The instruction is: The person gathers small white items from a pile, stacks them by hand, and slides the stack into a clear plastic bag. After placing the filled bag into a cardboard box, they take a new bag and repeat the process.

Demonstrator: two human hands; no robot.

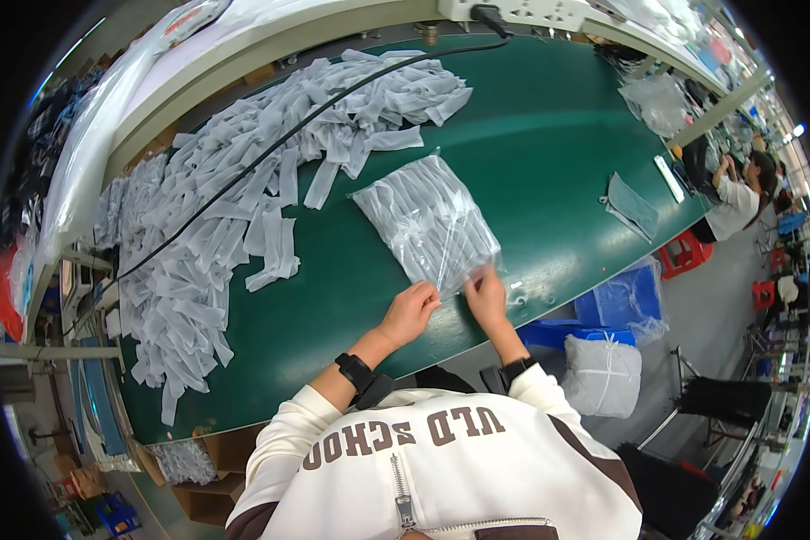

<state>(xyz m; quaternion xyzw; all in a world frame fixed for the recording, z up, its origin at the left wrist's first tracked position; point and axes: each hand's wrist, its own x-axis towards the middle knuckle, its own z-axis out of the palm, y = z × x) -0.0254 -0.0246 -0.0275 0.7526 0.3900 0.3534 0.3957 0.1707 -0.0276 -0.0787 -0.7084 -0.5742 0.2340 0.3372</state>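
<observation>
A clear plastic bag [430, 220] packed with rows of folded pale grey fabric pieces lies flat and slightly askew on the green tabletop in front of me. At its near right corner my right hand [486, 299] pinches the loose plastic edge between thumb and fingers. My left hand [410, 313] is closed beside the same near edge, its fingers curled together. Whatever sits between those left fingertips is too small to make out. The two hands are a short way apart.
A large heap of loose grey fabric strips [198, 225] covers the table's left and far side, crossed by a black cable [306, 123]. A grey fabric piece [633, 209] lies at the right. Blue bins [603, 301] and a wrapped bundle [601, 376] stand beyond the near right edge.
</observation>
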